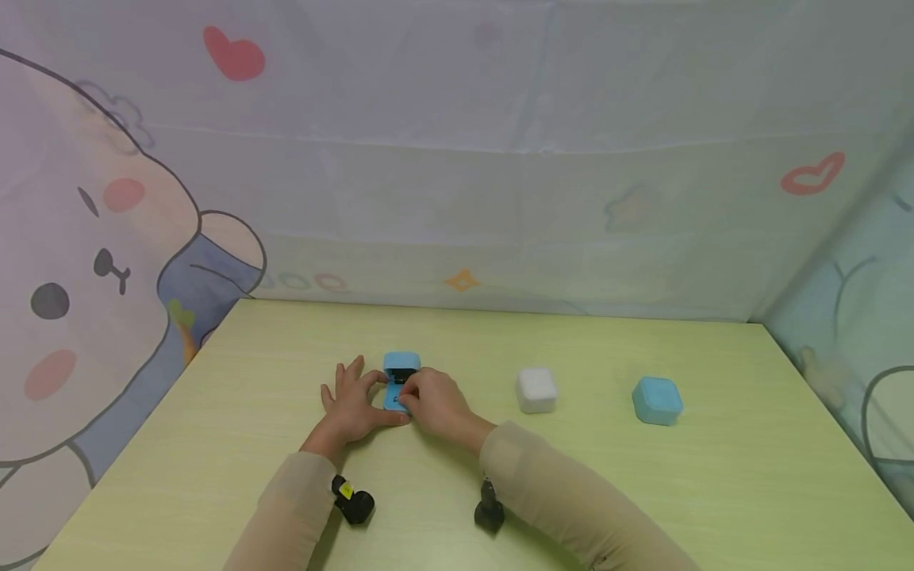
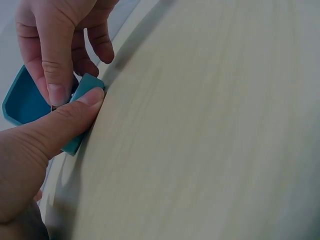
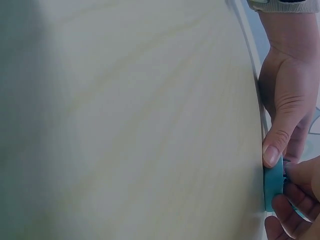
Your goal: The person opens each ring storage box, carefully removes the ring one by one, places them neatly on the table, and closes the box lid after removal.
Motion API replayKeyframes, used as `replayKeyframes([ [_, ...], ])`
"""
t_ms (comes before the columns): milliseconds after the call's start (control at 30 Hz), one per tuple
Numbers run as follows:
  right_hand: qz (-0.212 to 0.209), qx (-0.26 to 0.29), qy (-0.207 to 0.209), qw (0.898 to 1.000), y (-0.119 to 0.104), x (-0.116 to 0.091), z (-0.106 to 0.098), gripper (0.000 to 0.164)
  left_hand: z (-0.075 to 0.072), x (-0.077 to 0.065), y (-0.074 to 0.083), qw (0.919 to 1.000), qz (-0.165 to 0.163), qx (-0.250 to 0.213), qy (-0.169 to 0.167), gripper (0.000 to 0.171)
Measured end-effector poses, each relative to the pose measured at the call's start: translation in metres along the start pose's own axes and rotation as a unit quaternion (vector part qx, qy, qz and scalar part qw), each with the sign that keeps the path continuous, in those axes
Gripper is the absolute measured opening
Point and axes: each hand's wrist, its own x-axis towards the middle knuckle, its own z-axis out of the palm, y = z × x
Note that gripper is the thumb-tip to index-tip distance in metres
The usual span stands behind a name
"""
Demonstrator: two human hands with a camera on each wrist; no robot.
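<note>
A small light-blue ring box [image 1: 402,362] stands on the table with its hinged lid raised and a dark lining inside the lid. My left hand [image 1: 353,408] grips the box from the left, its thumb [image 2: 75,112] along the front edge of the base and its other fingers spread behind. From the right, my right hand [image 1: 441,404] reaches over the base, thumb and index finger pinching a small ring [image 1: 397,400] close at the insert. Fingertips hide most of the ring, and its shape shows only in part.
To the right on the pale wooden table [image 1: 750,476] stand a closed white box [image 1: 537,390] and, farther right, a closed light-blue box [image 1: 657,400]. A printed curtain [image 1: 400,190] hangs behind the table's far edge. Black wrist cameras protrude near both sleeves.
</note>
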Motion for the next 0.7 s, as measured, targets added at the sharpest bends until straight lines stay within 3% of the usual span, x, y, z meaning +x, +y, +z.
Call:
replayKeyframes([
  [700,0.013,0.009,0.0,1.0,-0.0001,-0.0012,-0.001,0.013,0.0004,-0.0008,0.0002,1.0,0.002,-0.003,0.002,0.063],
])
